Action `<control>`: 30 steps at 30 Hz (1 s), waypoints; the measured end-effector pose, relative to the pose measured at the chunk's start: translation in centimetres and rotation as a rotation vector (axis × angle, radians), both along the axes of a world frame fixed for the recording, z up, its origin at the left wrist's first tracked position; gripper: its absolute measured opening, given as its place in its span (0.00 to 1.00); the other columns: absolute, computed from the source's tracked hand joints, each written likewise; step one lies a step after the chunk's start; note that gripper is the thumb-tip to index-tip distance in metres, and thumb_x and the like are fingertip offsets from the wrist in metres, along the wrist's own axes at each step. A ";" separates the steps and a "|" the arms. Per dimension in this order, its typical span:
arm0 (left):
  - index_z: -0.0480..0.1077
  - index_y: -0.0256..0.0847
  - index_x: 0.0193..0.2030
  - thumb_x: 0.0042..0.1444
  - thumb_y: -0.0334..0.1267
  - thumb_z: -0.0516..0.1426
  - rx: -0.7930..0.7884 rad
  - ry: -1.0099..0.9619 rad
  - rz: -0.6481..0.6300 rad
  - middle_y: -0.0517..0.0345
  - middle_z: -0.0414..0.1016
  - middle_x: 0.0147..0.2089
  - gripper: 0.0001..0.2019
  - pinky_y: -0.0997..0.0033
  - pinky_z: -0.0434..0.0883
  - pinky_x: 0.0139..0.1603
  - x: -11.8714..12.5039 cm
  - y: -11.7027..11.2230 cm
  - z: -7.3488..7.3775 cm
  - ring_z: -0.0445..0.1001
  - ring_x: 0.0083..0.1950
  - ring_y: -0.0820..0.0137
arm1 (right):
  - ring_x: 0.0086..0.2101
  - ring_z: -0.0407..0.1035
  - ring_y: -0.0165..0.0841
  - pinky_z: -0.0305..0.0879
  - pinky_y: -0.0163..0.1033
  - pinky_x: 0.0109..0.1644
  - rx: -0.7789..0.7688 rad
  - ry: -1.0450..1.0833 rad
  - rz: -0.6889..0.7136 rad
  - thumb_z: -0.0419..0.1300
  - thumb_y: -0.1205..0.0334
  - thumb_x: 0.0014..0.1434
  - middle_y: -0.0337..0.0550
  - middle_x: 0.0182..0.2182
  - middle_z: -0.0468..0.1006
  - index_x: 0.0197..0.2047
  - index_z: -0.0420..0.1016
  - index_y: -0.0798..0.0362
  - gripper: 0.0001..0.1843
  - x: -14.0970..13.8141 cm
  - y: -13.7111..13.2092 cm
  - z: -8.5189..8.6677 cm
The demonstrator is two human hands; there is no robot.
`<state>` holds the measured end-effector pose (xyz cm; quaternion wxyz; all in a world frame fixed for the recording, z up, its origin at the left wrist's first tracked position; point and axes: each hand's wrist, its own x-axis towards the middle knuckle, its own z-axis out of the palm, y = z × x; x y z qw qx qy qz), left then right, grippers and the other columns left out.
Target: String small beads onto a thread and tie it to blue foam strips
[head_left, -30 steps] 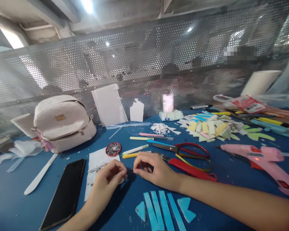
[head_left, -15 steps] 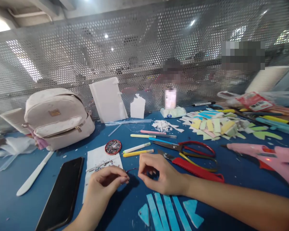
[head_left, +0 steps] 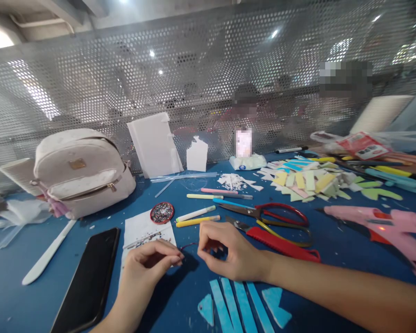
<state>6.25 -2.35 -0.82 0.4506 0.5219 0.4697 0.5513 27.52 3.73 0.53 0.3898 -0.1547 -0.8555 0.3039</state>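
My left hand [head_left: 149, 266] and my right hand [head_left: 225, 249] rest close together on the blue table [head_left: 27, 305]. Both are pinched shut on the ends of a thin dark thread [head_left: 189, 244] that curves between them. Under my left hand lies a white paper sheet [head_left: 142, 231] sprinkled with tiny beads. A round red dish of beads [head_left: 162, 212] sits just beyond it. Light blue foam strips and pieces [head_left: 239, 303] lie in front of my right wrist.
A black phone [head_left: 88, 277] and a white plastic knife [head_left: 48, 252] lie at left, a pale backpack [head_left: 81, 171] behind them. Scissors [head_left: 263, 212], red pliers [head_left: 280, 243], coloured pens [head_left: 197, 221], a pink glue gun [head_left: 381, 224] and foam scraps [head_left: 308, 180] are right. A perforated metal screen [head_left: 194, 78] backs the table.
My hands have drawn slightly apart, so more of the thread shows between them. The view has shifted a little; the things on the table have not moved.
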 end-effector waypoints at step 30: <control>0.80 0.39 0.24 0.48 0.31 0.66 -0.021 -0.008 0.004 0.56 0.81 0.26 0.04 0.79 0.74 0.31 0.5 -0.1 0.3 0.77 0.29 0.71 | 0.25 0.59 0.26 0.57 0.32 0.28 0.011 0.000 -0.001 0.55 0.68 0.59 0.37 0.26 0.65 0.31 0.64 0.53 0.05 0.0 -0.1 0.1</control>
